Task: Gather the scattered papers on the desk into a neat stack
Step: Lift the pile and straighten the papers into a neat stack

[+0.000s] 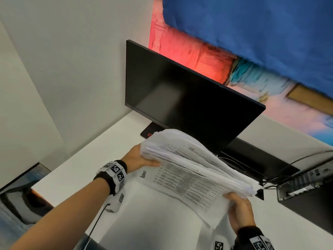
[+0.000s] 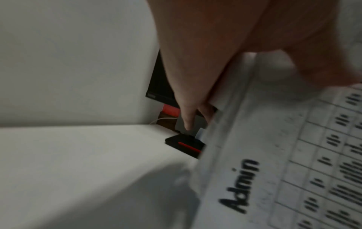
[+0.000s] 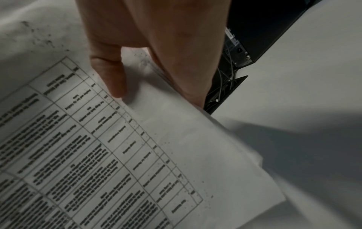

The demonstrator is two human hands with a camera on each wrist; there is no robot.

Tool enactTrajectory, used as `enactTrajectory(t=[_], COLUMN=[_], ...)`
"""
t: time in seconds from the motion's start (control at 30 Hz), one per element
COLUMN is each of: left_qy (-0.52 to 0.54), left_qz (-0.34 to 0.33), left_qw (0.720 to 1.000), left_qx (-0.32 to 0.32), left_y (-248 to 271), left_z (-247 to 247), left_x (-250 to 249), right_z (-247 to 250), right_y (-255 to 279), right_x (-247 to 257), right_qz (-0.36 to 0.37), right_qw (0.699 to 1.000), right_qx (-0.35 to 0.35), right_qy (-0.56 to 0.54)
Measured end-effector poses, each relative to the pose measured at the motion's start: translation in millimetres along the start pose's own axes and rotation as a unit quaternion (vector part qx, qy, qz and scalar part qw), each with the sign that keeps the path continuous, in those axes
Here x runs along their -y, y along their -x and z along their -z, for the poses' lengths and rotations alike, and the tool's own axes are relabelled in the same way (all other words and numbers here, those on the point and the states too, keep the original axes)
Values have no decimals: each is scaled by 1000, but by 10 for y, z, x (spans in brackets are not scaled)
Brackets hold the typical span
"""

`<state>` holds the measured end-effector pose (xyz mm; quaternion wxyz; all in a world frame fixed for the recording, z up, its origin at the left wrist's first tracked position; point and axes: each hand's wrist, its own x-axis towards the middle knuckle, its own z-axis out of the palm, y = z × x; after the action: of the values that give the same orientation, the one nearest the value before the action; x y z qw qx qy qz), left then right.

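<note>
A thick stack of printed papers [image 1: 189, 168] is held tilted above the white desk [image 1: 86, 170], in front of the monitor. Its near sheet carries a table and the handwritten word "Admin". The sheet edges along the top are uneven. My left hand [image 1: 144, 159] grips the stack's left end, thumb on the near face and fingers behind. My right hand [image 1: 236, 202] grips the right end the same way. In the left wrist view the left hand [image 2: 215, 54] pinches the papers [image 2: 274, 155]. In the right wrist view the thumb of the right hand [image 3: 109, 74] presses on the papers [image 3: 156, 155].
A dark monitor [image 1: 180, 98] stands just behind the stack, its base [image 1: 149, 134] marked with red. A small black computer box [image 1: 310, 197] with cables [image 1: 270, 179] sits at the right. A dark chair part [image 1: 23, 202] lies past the desk's left edge.
</note>
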<state>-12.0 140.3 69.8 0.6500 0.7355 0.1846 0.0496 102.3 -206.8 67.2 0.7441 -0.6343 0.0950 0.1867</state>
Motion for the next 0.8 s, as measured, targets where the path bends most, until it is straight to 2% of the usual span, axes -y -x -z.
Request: enactTrajectory(t=[0.13, 0.23, 0.4, 0.53, 0.67, 0.8], left_qy=[129, 168, 118, 102, 57, -18], left_qz=[2, -16, -3, -27, -33, 21], left_qw=[981, 966, 966, 961, 970, 977], left_qx=[-142, -195, -228, -256, -233, -210], left_y=[-50, -80, -54, -54, -213, -420], left_z=[-151, -185, -152, -37, 35, -5], left_x=[-117, -163, 26, -159, -521, -741], right_z=[-159, -267, -363, -418, -435, -373], right_y=[19, 6, 3, -13, -44, -102], right_x=[173, 207, -49, 14, 83, 46], right_qz=[53, 101, 101, 115, 124, 107], right_qw=[998, 994, 990, 982, 974, 974], right_qx=[36, 35, 7, 8, 24, 27], right_qy=[-11, 3, 96, 149, 190, 197])
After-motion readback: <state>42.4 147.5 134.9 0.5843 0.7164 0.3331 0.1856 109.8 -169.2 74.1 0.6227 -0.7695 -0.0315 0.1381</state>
